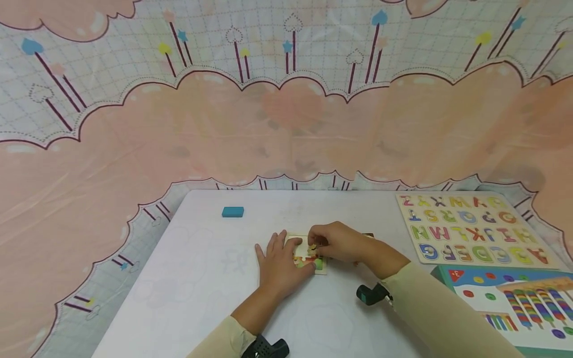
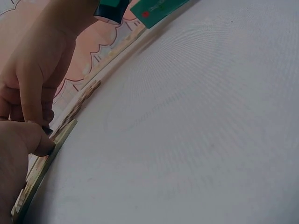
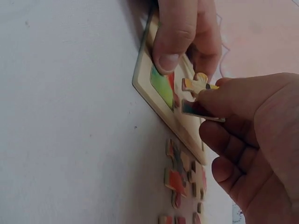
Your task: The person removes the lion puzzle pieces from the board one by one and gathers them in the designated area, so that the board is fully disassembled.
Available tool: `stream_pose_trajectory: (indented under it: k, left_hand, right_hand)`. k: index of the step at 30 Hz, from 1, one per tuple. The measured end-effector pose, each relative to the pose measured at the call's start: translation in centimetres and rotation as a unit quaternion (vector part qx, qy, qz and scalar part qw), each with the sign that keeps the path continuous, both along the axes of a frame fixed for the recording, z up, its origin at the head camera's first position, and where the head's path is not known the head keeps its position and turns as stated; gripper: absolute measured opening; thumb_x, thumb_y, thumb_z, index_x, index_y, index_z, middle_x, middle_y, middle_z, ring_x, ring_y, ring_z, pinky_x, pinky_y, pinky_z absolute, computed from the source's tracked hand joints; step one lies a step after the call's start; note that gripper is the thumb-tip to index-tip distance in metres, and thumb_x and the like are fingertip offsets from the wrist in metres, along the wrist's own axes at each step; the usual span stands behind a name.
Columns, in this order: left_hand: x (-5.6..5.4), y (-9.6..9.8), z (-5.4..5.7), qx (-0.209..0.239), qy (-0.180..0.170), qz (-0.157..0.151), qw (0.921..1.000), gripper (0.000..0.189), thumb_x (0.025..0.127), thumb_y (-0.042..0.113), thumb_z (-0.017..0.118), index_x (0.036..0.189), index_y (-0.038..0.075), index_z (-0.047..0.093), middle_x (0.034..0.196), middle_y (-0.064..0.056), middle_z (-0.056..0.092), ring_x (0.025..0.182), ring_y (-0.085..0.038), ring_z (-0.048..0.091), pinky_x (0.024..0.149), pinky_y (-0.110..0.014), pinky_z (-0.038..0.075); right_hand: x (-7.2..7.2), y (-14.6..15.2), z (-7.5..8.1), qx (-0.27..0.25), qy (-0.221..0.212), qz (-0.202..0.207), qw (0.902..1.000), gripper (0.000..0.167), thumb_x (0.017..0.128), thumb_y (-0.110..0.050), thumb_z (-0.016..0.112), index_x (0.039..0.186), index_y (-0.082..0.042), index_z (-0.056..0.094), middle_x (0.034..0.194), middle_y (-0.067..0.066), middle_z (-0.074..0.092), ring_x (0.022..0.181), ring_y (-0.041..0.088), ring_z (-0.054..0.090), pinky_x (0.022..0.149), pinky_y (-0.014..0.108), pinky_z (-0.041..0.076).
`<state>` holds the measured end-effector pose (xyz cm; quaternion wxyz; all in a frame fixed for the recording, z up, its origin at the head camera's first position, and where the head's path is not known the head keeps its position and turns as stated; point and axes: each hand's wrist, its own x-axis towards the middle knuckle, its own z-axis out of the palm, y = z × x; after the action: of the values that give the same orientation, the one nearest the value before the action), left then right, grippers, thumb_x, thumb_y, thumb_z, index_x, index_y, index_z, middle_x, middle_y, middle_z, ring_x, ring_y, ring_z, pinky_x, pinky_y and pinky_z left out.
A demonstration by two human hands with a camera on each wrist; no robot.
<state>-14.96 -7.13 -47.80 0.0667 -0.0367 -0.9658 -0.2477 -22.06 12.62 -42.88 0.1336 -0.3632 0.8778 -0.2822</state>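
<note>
Inside the white worktop's [image 1: 188,288] far edge, right fingers [image 1: 318,231] are pinching a likely light, stiff jigsaw piece [image 3: 192,84], best edge-held, while left fingers [image 1: 291,244] are pressing the puzzle board [image 3: 148,88].

Beige slvs [image 1: 447,308], blk wrist cams [image 1: 366,294].

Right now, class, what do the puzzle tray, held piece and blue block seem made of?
Puzzle tray: probably smooth wood; the bare rim is pale tan.
Held piece: likely thin wood, perhaps thick card, printed; coloured picture with a pale cut edge.
Blue block: matte-looking painted wood, plastic or foam; its plain, evenly coloured faces leave that open.
</note>
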Motion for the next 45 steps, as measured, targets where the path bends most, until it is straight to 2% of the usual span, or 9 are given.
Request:
stream_pose_trajectory:
  k: [6,8,13,16,19,25,32,45]
  left_hand:
    - [0.2,0.0,-0.1,-0.003,0.002,0.003,1.0,0.064,0.084,0.052,0.075,0.139,0.02,0.067,0.165,-0.016,0.044,0.158,-0.041,0.03,0.12,-0.078,0.005]
    - [0.3,0.0,-0.2,-0.002,0.002,0.005,1.0,0.064,0.084,0.052,0.075,0.139,0.02,0.067,0.165,-0.016,0.045,0.157,-0.041,0.03,0.12,-0.078,0.005]
    - [0.3,0.2,-0.3,-0.003,0.003,0.008,1.0,0.065,0.083,0.052,0.076,0.139,0.02,0.067,0.165,-0.015,0.045,0.158,-0.041,0.03,0.121,-0.078,0.005]
    - [0.3,0.3,-0.4,-0.006,0.003,0.008,1.0,0.065,0.084,0.053,0.076,0.14,0.021,0.067,0.165,-0.015,0.044,0.158,-0.04,0.03,0.121,-0.078,0.005]
    - [0.2,0.3,-0.4,-0.007,0.003,0.006,1.0,0.065,0.084,0.053,0.076,0.14,0.021,0.067,0.165,-0.014,0.044,0.158,-0.041,0.03,0.121,-0.078,0.005]
    - [0.1,0.3,-0.2,0.001,-0.001,0.009,1.0,0.064,0.084,0.052,0.077,0.14,0.021,0.067,0.165,-0.014,0.044,0.158,-0.04,0.029,0.121,-0.078,0.004]
    - [0.1,0.3,-0.2,0.001,-0.007,0.007,1.0,0.064,0.085,0.052,0.077,0.14,0.021,0.067,0.166,-0.014,0.044,0.158,-0.041,0.029,0.121,-0.078,0.004]
    - [0.1,0.1,0.0,0.0,-0.011,0.005,0.9999,0.065,0.085,0.053,0.077,0.141,0.021,0.067,0.166,-0.015,0.043,0.159,-0.041,0.028,0.121,-0.077,0.004]
  right_hand:
    - [0.3,1.1,0.4,-0.02,-0.014,-0.008,0.9997,0.015,0.098,-0.004,0.074,0.105,-0.016,0.068,0.086,-0.008,0.064,0.075,0.009,0.06,0.068,0.027,0.053]
    - [0.5,1.5,0.4,-0.026,-0.028,-0.015,0.9992,0.015,0.098,-0.003,0.073,0.104,-0.016,0.068,0.085,-0.007,0.064,0.07,0.01,0.062,0.06,0.027,0.053]
    - [0.9,3.1,0.4,-0.041,-0.056,-0.045,0.9966,0.014,0.098,-0.003,0.074,0.102,-0.016,0.068,0.085,-0.004,0.065,0.066,0.014,0.063,0.055,0.028,0.053]
    - [1.2,4.3,0.2,-0.054,-0.079,-0.061,0.9936,0.015,0.098,-0.001,0.073,0.101,-0.014,0.067,0.086,0.0,0.067,0.065,0.017,0.063,0.057,0.03,0.055]
    - [1.5,5.4,0.2,-0.057,-0.092,-0.06,0.9923,0.015,0.097,0.001,0.073,0.101,-0.012,0.067,0.082,0.002,0.067,0.063,0.02,0.064,0.058,0.03,0.056]
    - [1.6,7.1,0.3,-0.031,-0.066,-0.039,0.9965,0.016,0.095,0.0,0.075,0.099,-0.015,0.07,0.082,-0.006,0.065,0.076,0.014,0.062,0.067,0.027,0.054]
    - [2.0,8.3,0.4,-0.024,-0.074,-0.038,0.9963,0.015,0.097,-0.003,0.076,0.101,-0.015,0.07,0.089,-0.007,0.066,0.084,0.014,0.06,0.072,0.026,0.053]
    - [2.5,11.2,0.1,-0.021,-0.084,-0.048,0.9951,0.014,0.097,-0.005,0.076,0.102,-0.018,0.071,0.089,-0.007,0.065,0.084,0.014,0.06,0.072,0.026,0.054]
